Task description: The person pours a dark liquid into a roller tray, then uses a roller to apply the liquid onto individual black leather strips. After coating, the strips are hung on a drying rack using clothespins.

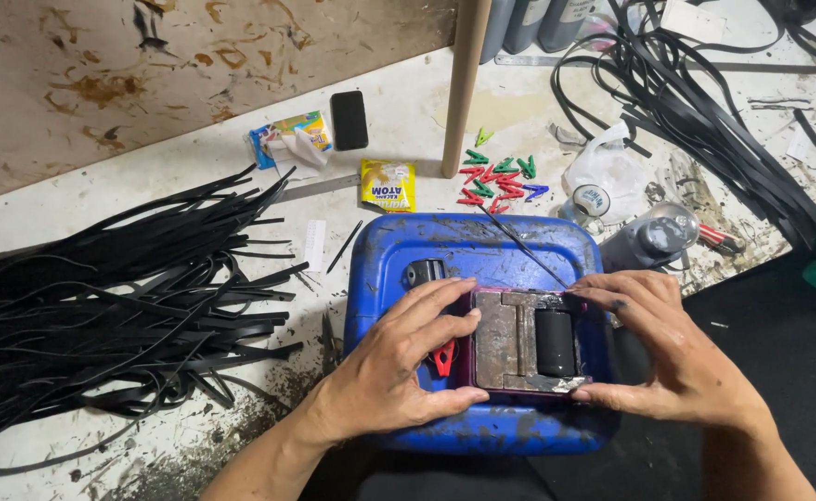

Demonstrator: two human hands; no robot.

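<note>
While atop blue jerrycan (pixel 399 255): both hands (pixel 399 366) w/ roller tray (pixel 527 341)

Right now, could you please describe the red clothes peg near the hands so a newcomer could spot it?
Find the blue plastic container. On top, the left hand grips a small metal-lined tray. The red peg lies beneath that hand, alone, apart from the coloured pegs behind.

On the far tabletop (pixel 408 111) lies a yellow snack packet (pixel 388 185), square-ish. Just left and farther, a blue-and-yellow wrapper (pixel 289 137), crumpled, beside a black phone (pixel 349 120) with its screen dark. To the right, a white plastic bag (pixel 605 170) and a round white label (pixel 593 198).
</note>
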